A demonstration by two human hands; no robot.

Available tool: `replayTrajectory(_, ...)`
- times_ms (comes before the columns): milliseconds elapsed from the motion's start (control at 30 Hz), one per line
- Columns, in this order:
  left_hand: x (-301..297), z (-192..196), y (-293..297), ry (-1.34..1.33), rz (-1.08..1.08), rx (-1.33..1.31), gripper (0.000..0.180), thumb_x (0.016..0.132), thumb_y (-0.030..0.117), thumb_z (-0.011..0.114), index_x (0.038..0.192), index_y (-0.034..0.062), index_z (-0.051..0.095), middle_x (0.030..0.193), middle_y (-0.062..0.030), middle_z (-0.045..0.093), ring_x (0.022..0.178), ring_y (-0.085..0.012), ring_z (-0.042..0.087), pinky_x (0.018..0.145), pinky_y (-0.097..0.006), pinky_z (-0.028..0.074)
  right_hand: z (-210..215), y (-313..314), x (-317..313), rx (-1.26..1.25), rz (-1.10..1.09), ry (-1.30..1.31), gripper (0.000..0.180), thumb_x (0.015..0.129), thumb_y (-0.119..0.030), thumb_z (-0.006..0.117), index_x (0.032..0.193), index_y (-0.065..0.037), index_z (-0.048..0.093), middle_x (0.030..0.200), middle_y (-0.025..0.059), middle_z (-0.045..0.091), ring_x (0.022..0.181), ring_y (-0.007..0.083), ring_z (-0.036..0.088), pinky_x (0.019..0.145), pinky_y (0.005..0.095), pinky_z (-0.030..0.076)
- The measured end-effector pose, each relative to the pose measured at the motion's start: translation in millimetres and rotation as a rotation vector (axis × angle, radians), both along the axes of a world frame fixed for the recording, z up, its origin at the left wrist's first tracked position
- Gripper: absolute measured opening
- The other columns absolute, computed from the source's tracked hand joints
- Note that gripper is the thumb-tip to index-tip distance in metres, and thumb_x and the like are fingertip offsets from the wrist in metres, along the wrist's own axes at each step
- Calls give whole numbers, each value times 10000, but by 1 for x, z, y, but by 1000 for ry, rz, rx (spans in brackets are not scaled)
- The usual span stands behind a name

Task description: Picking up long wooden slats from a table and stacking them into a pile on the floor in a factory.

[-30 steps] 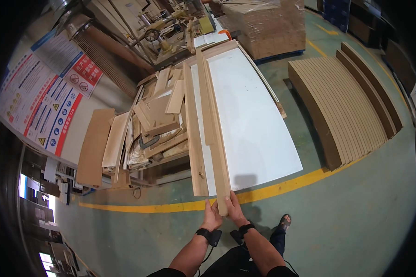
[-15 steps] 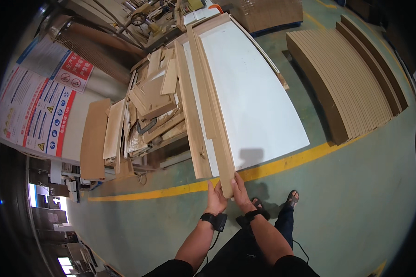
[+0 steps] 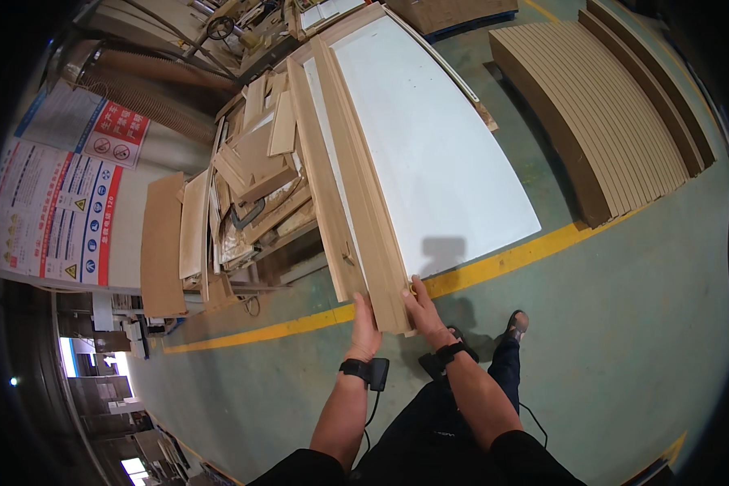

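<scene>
Long, narrow wooden boards (image 3: 363,194) lie side by side along a white-topped table (image 3: 454,162), their near ends jutting past its front edge. My left hand (image 3: 365,330) is against the left side of the near end, thumb up along the edge, fingers partly hidden below. On the opposite side, my right hand (image 3: 427,313) grips the right edge with the thumb on top. Between them, the board ends look nearly level. A separate wooden rail (image 3: 320,178) runs along the table's left side, with a small dark fitting near its front end.
Left of the table stands a heap of wood offcuts (image 3: 259,162) with a dark C-clamp (image 3: 248,213). A large stack of brown panels (image 3: 595,113) stands at right. A yellow floor line (image 3: 494,263) crosses before the table. Wall signs (image 3: 61,211) hang at left.
One board has come nearer, so its end now sits beside the other's. My left hand has shifted left and slightly forward, widening the gap between my hands.
</scene>
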State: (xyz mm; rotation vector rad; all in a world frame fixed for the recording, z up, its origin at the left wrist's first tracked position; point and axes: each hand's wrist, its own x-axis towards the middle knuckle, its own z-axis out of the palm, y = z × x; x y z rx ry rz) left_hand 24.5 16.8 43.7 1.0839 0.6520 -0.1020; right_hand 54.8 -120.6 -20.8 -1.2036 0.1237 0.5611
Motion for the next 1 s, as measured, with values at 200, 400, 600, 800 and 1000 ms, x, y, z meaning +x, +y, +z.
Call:
replayTrajectory(200,35,7,1,128,15,-83,701,1002,614,355,1438,70,429,1388,-124,533,1264,-265,515,1062,-389,423,1,15,22,-3,121,-184,885,759,-406,798,1381,45,360,1285,221,538,1204,301,531,1010,394,434)
replayTrajectory(400,47,0,-7,209,-10,-223,629,996,588,418,1348,78,522,1255,-112,619,1126,-270,612,960,-393,510,-9,16,17,112,-7,-112,953,682,-301,844,1425,48,359,1313,204,532,1228,265,519,1020,377,436)
replayTrajectory(600,61,-13,-27,49,-52,-317,568,1002,549,446,1315,85,545,1182,-72,639,1072,-214,618,916,-373,519,16,-43,-14,114,79,-42,930,737,-180,798,1496,1,292,1342,146,517,1217,222,511,1010,334,435)
replayTrajectory(800,63,-15,-75,106,-82,-15,610,914,425,650,1380,87,449,1176,-43,584,1018,-162,579,869,-328,483,52,-134,-71,292,147,236,976,716,-161,786,1523,-6,258,1392,137,483,1282,233,470,1083,353,356)
replayTrajectory(1000,53,-19,-152,-10,-17,15,584,902,373,651,1357,74,441,1076,-81,575,901,-169,589,725,-322,519,47,-200,-78,257,139,223,986,703,-176,796,1518,0,269,1407,145,469,1310,236,446,1099,355,343)
